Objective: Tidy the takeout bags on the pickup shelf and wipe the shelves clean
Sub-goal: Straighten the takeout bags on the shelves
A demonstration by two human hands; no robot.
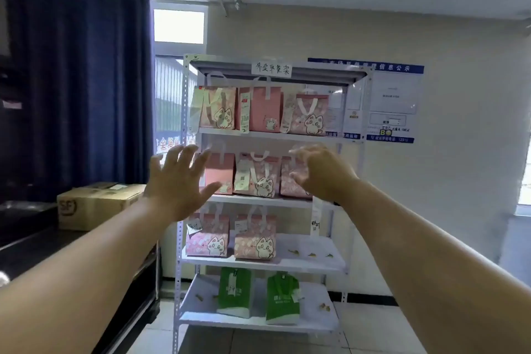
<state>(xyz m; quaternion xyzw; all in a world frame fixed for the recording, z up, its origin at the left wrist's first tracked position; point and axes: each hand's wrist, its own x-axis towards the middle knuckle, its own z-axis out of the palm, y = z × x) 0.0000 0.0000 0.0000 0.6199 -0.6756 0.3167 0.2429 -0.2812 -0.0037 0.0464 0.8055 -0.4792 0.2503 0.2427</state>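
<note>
Spreading wide and holding nothing, the fingers [184, 156] of the left hand [175, 184] are hovering before the white pickup shelf [184, 152], while the right hand [321, 172] is hanging loosely curled and empty. Pink cat-print takeout bags [255, 175] are standing on the upper three tiers, two green bags [283, 299] on the lowest, crumbs [311, 254] lying beside them. A cardboard box [97, 204] is sitting left, near navy curtains [80, 80].

Cardboard box [99, 204] (left), blue curtain [77, 80]
</note>
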